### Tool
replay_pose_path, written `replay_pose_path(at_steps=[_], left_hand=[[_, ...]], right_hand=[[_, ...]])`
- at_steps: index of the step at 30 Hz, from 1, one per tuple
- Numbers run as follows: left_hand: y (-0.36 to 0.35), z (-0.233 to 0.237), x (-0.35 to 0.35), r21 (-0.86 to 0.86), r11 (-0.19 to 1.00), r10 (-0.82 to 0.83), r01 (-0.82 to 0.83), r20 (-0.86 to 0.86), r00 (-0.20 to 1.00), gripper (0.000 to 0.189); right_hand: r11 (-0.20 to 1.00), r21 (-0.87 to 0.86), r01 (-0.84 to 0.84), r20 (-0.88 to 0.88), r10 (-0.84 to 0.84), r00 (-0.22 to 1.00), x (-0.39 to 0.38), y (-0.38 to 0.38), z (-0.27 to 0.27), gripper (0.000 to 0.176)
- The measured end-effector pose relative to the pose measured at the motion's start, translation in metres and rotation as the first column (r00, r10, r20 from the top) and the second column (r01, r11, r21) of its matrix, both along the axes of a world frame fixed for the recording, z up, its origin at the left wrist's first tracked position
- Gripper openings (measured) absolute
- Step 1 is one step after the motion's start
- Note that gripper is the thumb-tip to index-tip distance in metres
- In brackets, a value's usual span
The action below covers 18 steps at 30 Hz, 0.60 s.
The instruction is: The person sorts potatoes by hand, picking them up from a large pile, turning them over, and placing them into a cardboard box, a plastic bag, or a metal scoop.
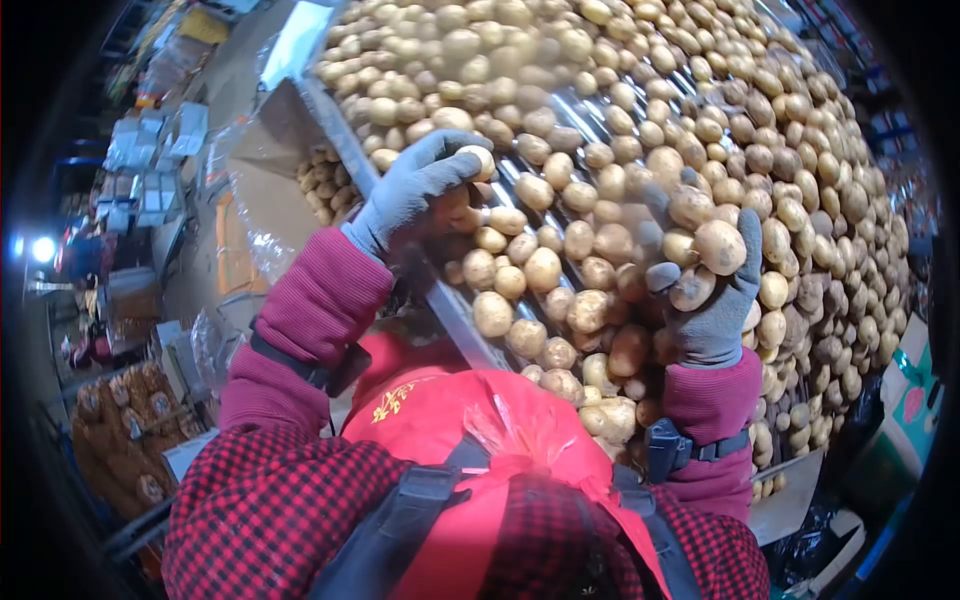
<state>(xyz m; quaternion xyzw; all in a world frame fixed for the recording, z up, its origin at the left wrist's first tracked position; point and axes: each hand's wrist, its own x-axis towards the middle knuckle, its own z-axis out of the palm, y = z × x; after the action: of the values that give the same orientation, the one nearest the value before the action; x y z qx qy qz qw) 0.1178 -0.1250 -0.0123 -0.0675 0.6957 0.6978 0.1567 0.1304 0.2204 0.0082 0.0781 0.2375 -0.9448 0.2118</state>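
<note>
In the head view, my left hand (415, 192), in a grey glove, is over the near left edge of the sorting table with its fingers closed around a small pale potato (480, 164). More potatoes lie just under that hand. My right hand (712, 325), gloved too, is palm up with its fingers curled about a few potatoes. One round potato (719, 247) rests by the fingers, and another potato (692, 289) sits lower in the palm. Loose potatoes (588, 312) cover the surface between my hands.
Metal rollers (580, 118) show between the potatoes. A metal side rail (462, 325) borders the table near my body. A large heap of potatoes (790, 190) fills the right side. Cardboard (275, 170) stands at left, and filled net sacks (130, 435) lie lower left.
</note>
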Motion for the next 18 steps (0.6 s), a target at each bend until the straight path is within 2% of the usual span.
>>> replay_pose_path(at_steps=[1,2,4,5,6,7,9,10,11,14,17,18], left_hand=[[-0.004,0.005,0.013,0.306,0.95,0.041,-0.068,0.095,0.995,0.041],[-0.003,0.009,0.028,0.29,0.948,0.123,-0.131,0.045,0.991,0.043],[-0.012,0.003,0.051,0.478,0.855,0.204,-0.2,0.043,0.978,0.047],[-0.011,0.001,0.062,0.57,0.792,0.244,-0.219,0.033,0.969,0.048],[-0.015,-0.006,0.071,0.602,0.758,0.284,-0.252,0.043,0.958,0.051],[-0.008,-0.005,0.086,0.109,0.968,0.251,-0.226,-0.406,0.879,0.054],[-0.017,0.0,0.108,-0.018,0.968,0.214,-0.25,-0.459,0.862,0.051],[-0.032,-0.004,0.109,0.465,0.851,0.327,-0.244,-0.106,0.939,0.05],[-0.037,-0.011,0.121,0.49,0.828,0.341,-0.274,-0.051,0.939,0.044],[-0.041,-0.004,0.145,0.461,0.795,0.464,-0.394,-0.043,0.885,0.043],[-0.063,-0.022,0.176,0.583,0.745,0.411,-0.323,-0.022,0.911,0.048],[-0.065,-0.021,0.19,0.568,0.742,0.413,-0.358,0.033,0.91,0.048]], right_hand=[[1.0,0.004,-0.001,-0.022,0.001,1.0,0.002,-0.001,-0.001,0.076],[0.999,0.038,0.005,-0.029,-0.004,1.0,0.002,-0.001,-0.002,0.076],[0.996,0.086,-0.025,-0.001,0.025,1.0,0.001,0.007,-0.005,0.073],[0.998,-0.006,-0.058,0.04,0.058,0.997,0.002,0.008,-0.005,0.066],[0.998,0.029,-0.052,0.017,0.052,0.999,0.004,0.01,-0.008,0.065],[0.997,0.064,-0.05,-0.022,0.051,0.998,0.003,0.009,-0.009,0.065],[0.993,-0.026,-0.112,0.029,0.113,0.993,0.0,0.004,-0.009,0.064],[0.994,0.014,-0.107,0.057,0.106,0.993,0.0,0.0,-0.007,0.064],[0.993,0.103,-0.066,0.073,0.059,0.996,0.003,-0.003,-0.006,0.062],[0.982,0.175,-0.066,0.056,0.056,0.997,0.004,-0.005,-0.011,0.058],[0.969,0.165,-0.185,-0.077,0.2,0.977,-0.003,-0.001,-0.023,0.061],[0.965,0.15,-0.217,-0.047,0.226,0.973,-0.006,-0.002,-0.022,0.062]])
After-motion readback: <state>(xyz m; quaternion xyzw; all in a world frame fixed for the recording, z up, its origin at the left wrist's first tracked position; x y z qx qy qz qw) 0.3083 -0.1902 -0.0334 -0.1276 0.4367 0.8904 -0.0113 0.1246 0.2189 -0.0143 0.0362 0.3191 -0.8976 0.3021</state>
